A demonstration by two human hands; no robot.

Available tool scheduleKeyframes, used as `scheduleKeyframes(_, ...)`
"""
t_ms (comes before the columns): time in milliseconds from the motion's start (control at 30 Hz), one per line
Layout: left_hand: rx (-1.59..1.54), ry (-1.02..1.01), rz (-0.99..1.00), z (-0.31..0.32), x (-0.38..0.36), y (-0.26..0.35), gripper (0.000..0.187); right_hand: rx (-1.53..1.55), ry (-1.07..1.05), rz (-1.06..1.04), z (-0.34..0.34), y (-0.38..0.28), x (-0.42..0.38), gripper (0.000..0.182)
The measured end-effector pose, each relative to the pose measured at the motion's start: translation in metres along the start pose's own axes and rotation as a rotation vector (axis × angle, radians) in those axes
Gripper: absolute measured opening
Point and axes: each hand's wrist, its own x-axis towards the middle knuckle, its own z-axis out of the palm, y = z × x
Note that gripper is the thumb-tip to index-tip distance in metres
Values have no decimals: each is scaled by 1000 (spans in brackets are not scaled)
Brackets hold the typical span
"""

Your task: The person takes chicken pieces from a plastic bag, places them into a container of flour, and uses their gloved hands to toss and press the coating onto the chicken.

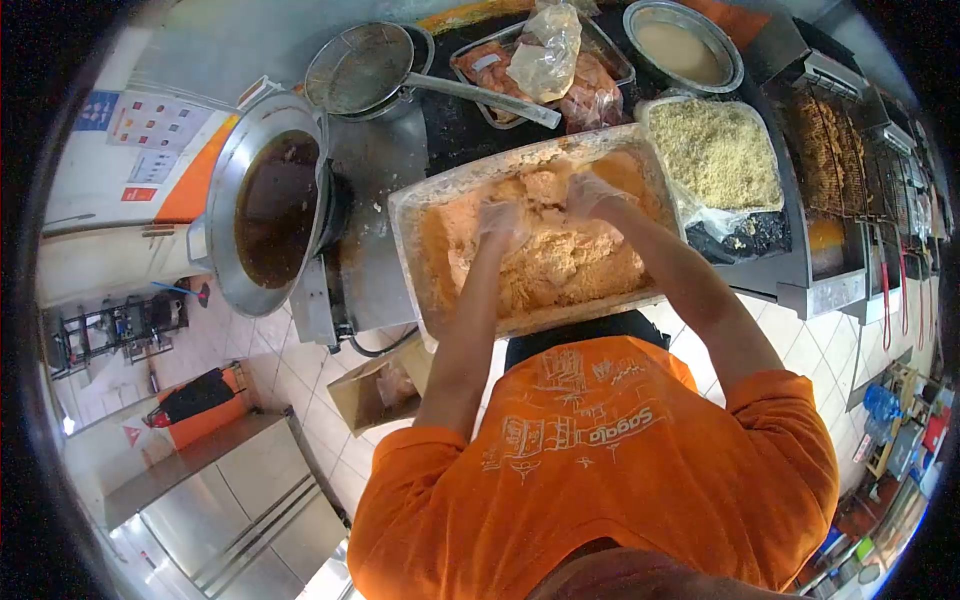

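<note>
A large rectangular tub (418, 312) holds an orange-tinted, flour-like coating with lumpy coated pieces in it. My left hand (505, 222), in a clear thin glove, is down in the coating on the tub's left side. Opposite it, my right hand (592, 194), gloved the same way, reaches into the mix near the far edge. Coated pieces (545, 185) lie between the two hands. The fingers of both hands are blurred and partly sunk in the coating, so what they hold, if anything, is hidden.
A big pot of dark oil (275, 210) stands left. Behind the tub are a long-handled strainer (360, 68), a tray of bagged meat (592, 85) and a bowl of pale liquid (680, 50). Pale crumbs (715, 150) and fryer baskets (828, 150) lie right. An open cardboard box (350, 400) sits below.
</note>
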Motion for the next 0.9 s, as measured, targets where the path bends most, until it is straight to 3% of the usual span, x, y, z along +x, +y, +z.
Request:
scheduleKeyframes(33,-292,98,11,3,-7,-8,47,122,11,27,-16,-7,-10,26)
scheduleKeyframes(100,255,138,317,5,-30,6,48,15,14,31,-16,7,-5,26)
scheduleKeyframes(133,436,161,417,3,-40,14,50,230,166,142,-15,10,-9,25)
scheduleKeyframes(167,-46,124,262,-5,-51,30,48,456,344,218,-27,4,-18,24)
scheduleKeyframes(233,-532,96,97,-19,-74,64,49,286,457,196,-21,11,-20,23)
scheduleKeyframes(267,141,-47,23,-23,-88,82,52,117,573,180,-17,18,-23,23)
scheduleKeyframes(333,806,-188,-54,-19,-102,85,59,-70,232,335,-14,21,-28,29)
scheduleKeyframes(367,800,-10,11,-9,-103,77,56,-18,111,338,-14,12,-35,33)
scheduleKeyframes(433,792,161,73,10,-98,71,53,37,-14,343,-4,-4,-46,36)
scheduleKeyframes(500,952,-69,-78,25,-78,71,48,-33,88,129,11,-21,-52,40)
scheduleKeyframes(533,1001,-148,-127,29,-69,69,47,-36,85,127,10,-30,-47,40)
scheduleKeyframes(600,984,-208,55,34,-50,48,43,354,-25,584,-9,-64,-35,43)
scheduleKeyframes(633,972,-229,153,35,-37,41,41,344,-18,583,-9,-66,-25,43)
scheduleKeyframes(700,942,-277,336,34,-34,35,38,-19,-161,157,-8,-70,-16,42)
scheduleKeyframes(733,926,-269,331,34,-35,29,38,-34,-168,149,-7,-62,-21,42)
scheduleKeyframes(800,374,-157,330,23,-54,23,38,326,-248,176,-49,-72,-42,37)
scheduleKeyframes(833,359,-131,329,18,-63,19,38,303,-249,156,-40,-65,-40,37)
scheduleKeyframes(900,326,232,665,19,-77,8,43,437,69,-56,14,-24,-38,35)
